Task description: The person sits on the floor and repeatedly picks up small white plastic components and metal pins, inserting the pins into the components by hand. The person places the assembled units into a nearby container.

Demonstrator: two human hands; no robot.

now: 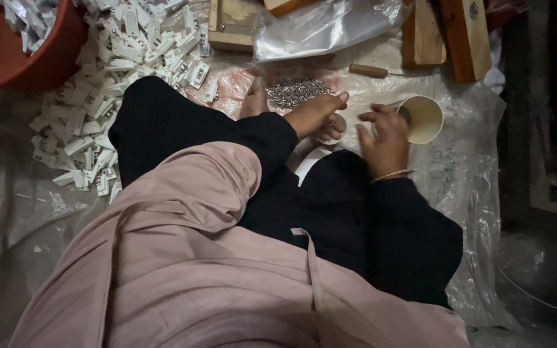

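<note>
My left hand (317, 115) reaches out of a black sleeve, its fingers curled around a small pale piece (327, 136) that is mostly hidden. It sits right beside a heap of small metal screws (298, 90) on a plastic sheet. My right hand (385, 138), with a thin bangle on the wrist, grips the rim of a paper cup (425, 119) that is tipped on its side, mouth toward me. The two hands are close together, a few centimetres apart.
A large pile of white plastic parts (117, 71) spreads at the left, next to a red tub (8, 58) holding more. Wooden blocks (462, 35), a wooden peg (369, 70) and a clear plastic bag (317, 26) lie at the back. My foot (255, 98) rests by the screws.
</note>
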